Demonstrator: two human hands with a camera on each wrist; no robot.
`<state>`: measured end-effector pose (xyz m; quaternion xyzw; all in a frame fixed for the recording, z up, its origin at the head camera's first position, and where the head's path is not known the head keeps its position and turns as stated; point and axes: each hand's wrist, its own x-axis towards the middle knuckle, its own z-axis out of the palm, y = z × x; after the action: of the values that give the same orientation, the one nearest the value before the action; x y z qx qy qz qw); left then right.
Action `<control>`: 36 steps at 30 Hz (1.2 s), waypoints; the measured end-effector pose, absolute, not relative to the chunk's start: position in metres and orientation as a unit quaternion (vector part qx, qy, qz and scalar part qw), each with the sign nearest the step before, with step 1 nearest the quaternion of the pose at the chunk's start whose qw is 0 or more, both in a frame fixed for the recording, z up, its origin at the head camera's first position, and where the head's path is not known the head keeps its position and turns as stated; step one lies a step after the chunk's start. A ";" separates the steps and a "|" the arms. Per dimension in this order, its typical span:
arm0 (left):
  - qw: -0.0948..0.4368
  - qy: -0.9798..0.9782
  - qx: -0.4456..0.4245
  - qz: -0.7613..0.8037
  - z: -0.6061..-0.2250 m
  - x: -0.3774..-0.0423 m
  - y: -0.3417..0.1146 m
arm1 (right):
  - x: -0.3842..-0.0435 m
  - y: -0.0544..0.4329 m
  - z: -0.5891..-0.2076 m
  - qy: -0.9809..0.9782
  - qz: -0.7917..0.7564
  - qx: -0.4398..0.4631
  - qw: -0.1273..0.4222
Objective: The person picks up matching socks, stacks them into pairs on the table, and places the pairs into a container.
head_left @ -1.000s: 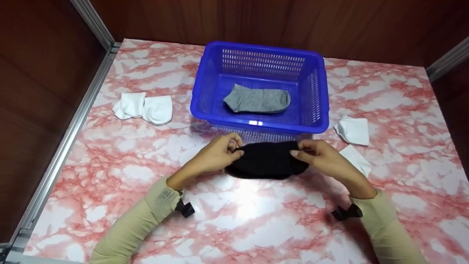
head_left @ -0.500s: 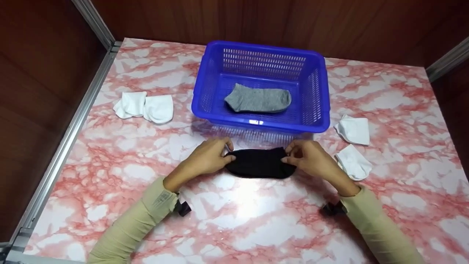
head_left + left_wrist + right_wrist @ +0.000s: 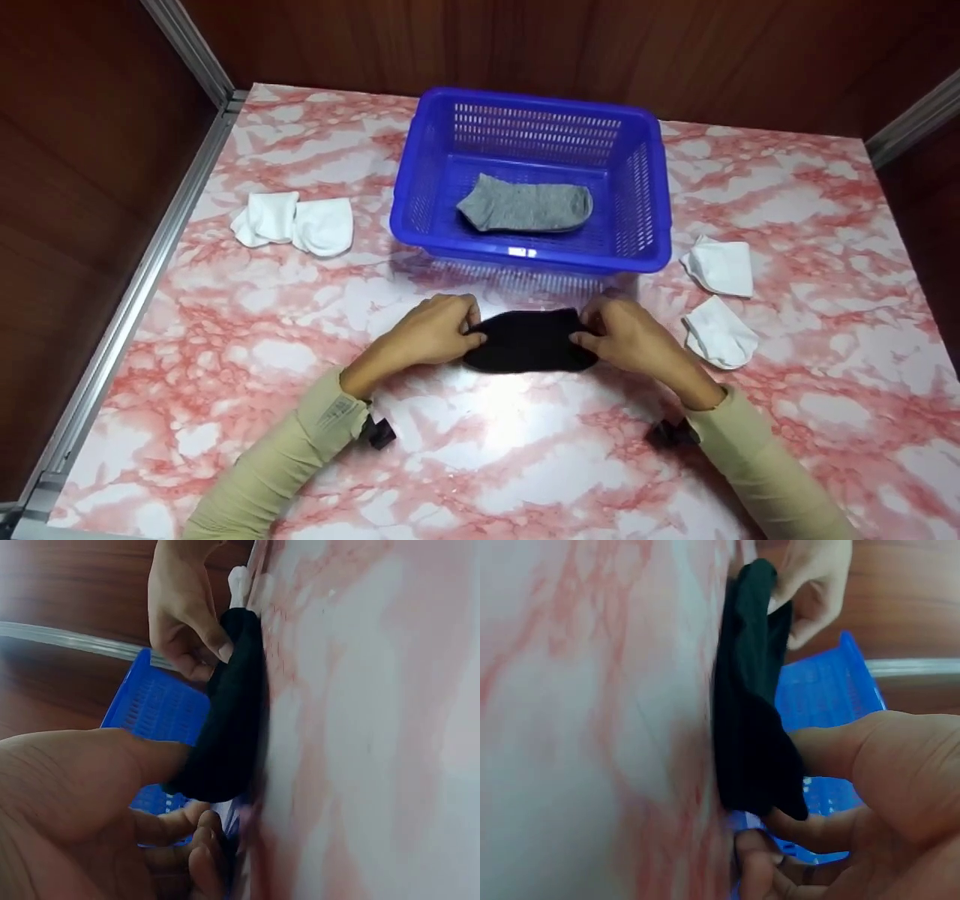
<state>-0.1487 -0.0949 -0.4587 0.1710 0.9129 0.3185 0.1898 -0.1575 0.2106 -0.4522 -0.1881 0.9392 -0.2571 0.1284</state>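
Observation:
A black sock (image 3: 525,342) lies stretched sideways on the table in front of the basket, held at both ends. At its left end my left hand (image 3: 431,330) pinches the fabric between thumb and fingers. My right hand (image 3: 630,337) pinches the opposite end, near a raised corner. The left wrist view shows the sock (image 3: 232,712) edge-on, with the left thumb over it. In the right wrist view the sock (image 3: 750,705) looks layered, its lower corner between right thumb and fingers. Whether it is one sock or a pair I cannot tell.
Behind the hands stands a blue plastic basket (image 3: 529,259) with grey socks (image 3: 529,204) inside. White folded socks (image 3: 324,225) lie at left. At right are two more white bundles, an upper one (image 3: 721,267) and a lower one (image 3: 721,334). Wooden panels enclose the table (image 3: 465,480).
The black sock has come down onto the table, slightly nearer the body. My right hand has shifted left with its end, uncovering the lower white bundle.

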 end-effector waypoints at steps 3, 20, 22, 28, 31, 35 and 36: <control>0.202 0.890 0.172 0.370 -0.459 -0.149 -0.095 | -0.154 0.209 -0.452 0.930 -0.284 -0.187 0.139; 0.197 0.884 0.103 0.410 -0.467 -0.156 -0.104 | -0.158 0.216 -0.456 0.904 -0.356 -0.162 0.173; 0.213 0.874 0.094 0.427 -0.464 -0.157 -0.105 | -0.158 0.216 -0.456 0.903 -0.365 -0.146 0.176; 0.224 0.843 0.067 0.484 -0.464 -0.160 -0.112 | -0.159 0.218 -0.456 0.901 -0.377 -0.122 0.174; 0.212 0.842 0.068 0.492 -0.466 -0.162 -0.113 | -0.159 0.218 -0.456 0.892 -0.397 -0.136 0.169; 0.211 0.837 0.069 0.501 -0.462 -0.162 -0.112 | -0.157 0.220 -0.453 0.875 -0.427 -0.161 0.158; 0.208 0.837 0.071 0.501 -0.460 -0.162 -0.112 | -0.157 0.220 -0.451 0.873 -0.432 -0.166 0.155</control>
<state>-0.1621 -0.1118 -0.4602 0.0708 0.8372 0.5007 0.2084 -0.1570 0.2202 -0.4510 -0.1662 0.8730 -0.4315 0.1548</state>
